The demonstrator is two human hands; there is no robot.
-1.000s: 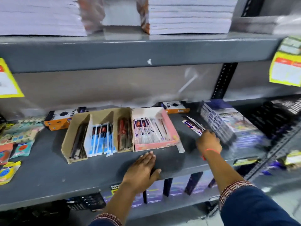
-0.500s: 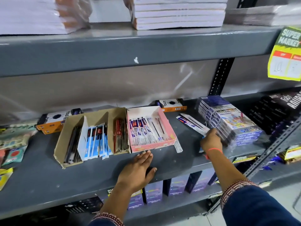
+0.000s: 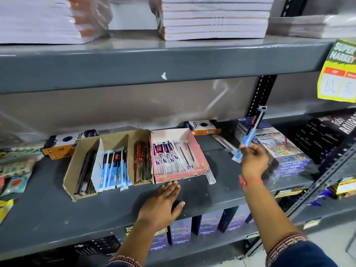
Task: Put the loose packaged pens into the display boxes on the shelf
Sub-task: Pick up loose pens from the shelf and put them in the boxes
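Observation:
My right hand (image 3: 253, 161) holds a blue packaged pen (image 3: 251, 134) raised off the grey shelf (image 3: 48, 212), tilted up to the right. Another loose packaged pen (image 3: 224, 143) lies on the shelf just left of that hand. A brown cardboard display box (image 3: 107, 162) with three compartments holds dark, blue and red pens. Beside it a pink display box (image 3: 178, 157) holds white packaged pens. My left hand (image 3: 163, 203) rests flat on the shelf in front of the pink box, fingers apart. One packet (image 3: 210, 176) leans at the pink box's front right corner.
Stacked colour-pencil boxes (image 3: 277, 149) sit right of my right hand, dark boxes (image 3: 331, 135) beyond. Orange-black boxes (image 3: 204, 127) lie behind the display boxes. Blister packs (image 3: 15, 170) crowd the left. Notebook stacks (image 3: 212, 18) fill the upper shelf; a yellow price tag (image 3: 339, 74) hangs right.
My right hand has picked up a blue packaged pen from the shelf and lifted it upward. My left hand stays flat on the shelf. The camera moved slightly.

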